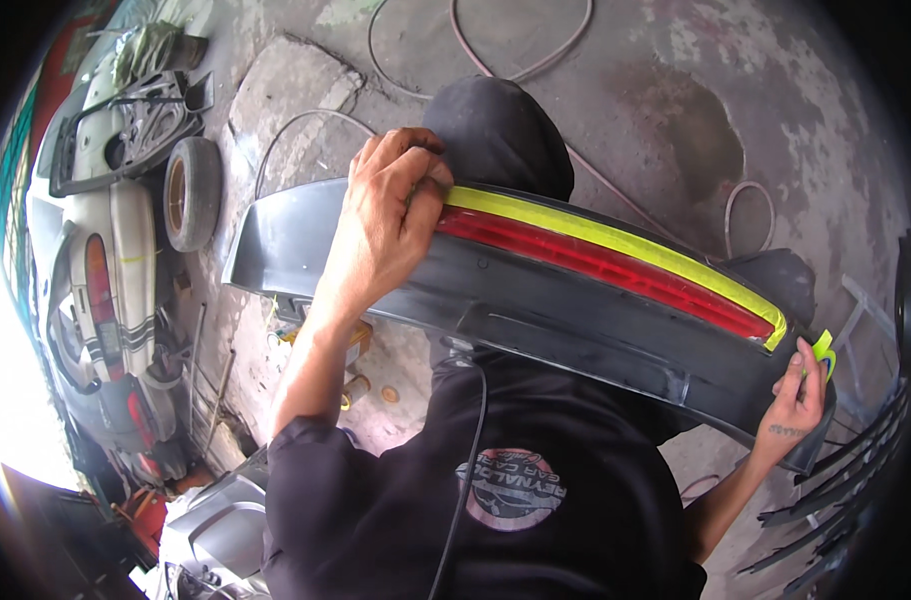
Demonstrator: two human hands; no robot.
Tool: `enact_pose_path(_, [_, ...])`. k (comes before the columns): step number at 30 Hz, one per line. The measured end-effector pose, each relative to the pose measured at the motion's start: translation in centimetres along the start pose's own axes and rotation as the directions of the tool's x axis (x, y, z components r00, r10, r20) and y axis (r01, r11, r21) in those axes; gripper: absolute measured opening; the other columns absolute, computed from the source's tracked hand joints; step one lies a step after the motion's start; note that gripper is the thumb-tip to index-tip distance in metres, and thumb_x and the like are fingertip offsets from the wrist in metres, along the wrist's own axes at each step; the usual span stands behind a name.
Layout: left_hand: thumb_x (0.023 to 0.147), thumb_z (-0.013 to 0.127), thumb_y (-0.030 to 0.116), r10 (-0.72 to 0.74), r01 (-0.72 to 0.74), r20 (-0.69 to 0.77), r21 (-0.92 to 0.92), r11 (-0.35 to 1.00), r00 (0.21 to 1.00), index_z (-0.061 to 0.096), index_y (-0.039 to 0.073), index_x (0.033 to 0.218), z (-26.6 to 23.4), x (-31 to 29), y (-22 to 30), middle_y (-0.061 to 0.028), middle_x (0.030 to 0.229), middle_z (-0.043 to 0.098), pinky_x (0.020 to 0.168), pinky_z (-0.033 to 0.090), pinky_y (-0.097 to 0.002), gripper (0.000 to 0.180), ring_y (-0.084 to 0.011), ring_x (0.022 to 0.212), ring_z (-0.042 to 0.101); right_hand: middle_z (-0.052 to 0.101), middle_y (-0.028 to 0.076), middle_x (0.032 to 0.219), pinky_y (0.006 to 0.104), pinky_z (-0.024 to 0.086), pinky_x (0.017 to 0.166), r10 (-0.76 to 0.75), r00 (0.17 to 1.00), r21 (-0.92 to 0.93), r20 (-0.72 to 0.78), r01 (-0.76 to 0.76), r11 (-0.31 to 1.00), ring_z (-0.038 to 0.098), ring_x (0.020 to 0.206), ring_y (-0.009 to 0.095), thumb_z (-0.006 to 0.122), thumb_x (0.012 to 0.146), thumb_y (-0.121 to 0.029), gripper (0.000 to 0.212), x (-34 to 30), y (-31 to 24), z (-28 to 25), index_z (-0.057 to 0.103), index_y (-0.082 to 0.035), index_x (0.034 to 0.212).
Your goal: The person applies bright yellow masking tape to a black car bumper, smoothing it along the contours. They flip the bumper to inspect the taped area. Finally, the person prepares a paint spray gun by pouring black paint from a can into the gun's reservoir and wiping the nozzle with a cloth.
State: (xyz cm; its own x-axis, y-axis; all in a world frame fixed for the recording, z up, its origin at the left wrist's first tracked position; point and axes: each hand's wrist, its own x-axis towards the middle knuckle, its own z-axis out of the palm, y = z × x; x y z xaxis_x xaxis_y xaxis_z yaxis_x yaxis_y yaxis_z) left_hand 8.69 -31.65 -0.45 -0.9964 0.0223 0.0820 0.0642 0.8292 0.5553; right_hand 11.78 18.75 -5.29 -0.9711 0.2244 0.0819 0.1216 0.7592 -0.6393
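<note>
A long dark grey car spoiler (375, 275) lies across my lap, with a narrow red brake light (595, 265) set into it. Yellow masking tape (615, 232) runs along the light's far edge and turns down around its right end. My left hand (390, 205) is closed at the left end of that strip, fingers curled, thumb and forefinger on the tape; what lies beneath them is hidden. Near the spoiler's right end, my right hand (795, 395) pinches a roll of masking tape (825, 358), mostly hidden behind the fingers, with a short yellow end sticking up.
Hoses (615, 185) loop over the stained concrete floor (655, 60). To the left are a wheel (193, 195), a stripped door panel (125, 130) and stacked car bumpers with tail lights (100, 285). A silver car part (225, 530) is at lower left; dark strips (825, 510) lie at right.
</note>
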Motion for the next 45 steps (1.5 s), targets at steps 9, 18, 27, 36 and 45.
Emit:
enact_pose_path(9, [0.084,0.061,0.004,0.092,-0.091,0.045,-0.036,0.995,0.995,0.069,0.004,0.095,0.9,0.2,1.0,-0.0147,0.117,0.068,0.107,0.044,-0.0465,0.014,-0.0355,0.112,0.062,0.058,0.001,0.092,0.0251,0.037,0.058,0.012,1.0,-0.005,-0.008,-0.012,1.0,0.046,0.066,0.008,0.066,0.108,-0.016,0.023,0.1,-0.3,0.1,0.077,-0.002,0.122])
enact_pose_path(18, [0.083,0.063,0.003,0.01,-0.008,-0.033,0.071,0.997,0.999,0.072,0.002,0.093,0.1,-0.7,0.0,-0.014,0.114,0.068,0.105,0.044,-0.0462,0.014,-0.0344,0.108,0.062,0.06,0.001,0.094,0.0241,0.036,0.057,-0.004,1.0,0.009,-0.02,0.004,1.0,0.046,0.066,0.007,0.066,0.107,-0.013,0.022,0.1,-0.4,0.2,0.077,-0.002,0.122])
enact_pose_path(27, [0.078,0.065,0.001,0.176,-0.173,-0.008,0.157,0.972,0.984,0.07,0.003,0.092,2.6,0.3,3.4,-0.0103,0.104,0.066,0.097,0.045,-0.0453,0.015,-0.032,0.1,0.061,0.059,0.002,0.09,0.025,0.037,0.055,-0.024,0.999,0.044,-0.033,0.026,0.999,0.048,0.064,0.007,0.068,0.104,-0.007,0.021,0.1,-0.5,0.5,0.078,-0.003,0.122])
enact_pose_path(36, [0.085,0.062,0.004,0.268,-0.271,0.052,0.075,0.96,0.962,0.068,0.004,0.097,5.8,1.6,6.4,-0.0121,0.101,0.064,0.091,0.044,-0.0452,0.013,-0.0344,0.098,0.059,0.059,0.002,0.088,0.0274,0.04,0.055,0.002,0.999,0.058,-0.048,0.001,0.998,0.049,0.063,0.008,0.069,0.103,-0.006,0.019,-0.1,-1.1,0.4,0.079,-0.003,0.118])
enact_pose_path(45, [0.075,0.072,0.003,0.38,-0.386,0.072,0.1,0.917,0.922,0.064,0.005,0.087,9.0,2.9,10.1,-0.0104,0.091,0.057,0.089,0.042,-0.0463,0.014,-0.0319,0.09,0.056,0.063,0.009,0.089,0.0323,0.048,0.073,-0.141,0.985,0.046,-0.097,0.146,0.988,0.06,0.077,0.019,0.072,0.096,0.002,0.017,0.4,-1.6,0.8,0.078,0.0,0.112])
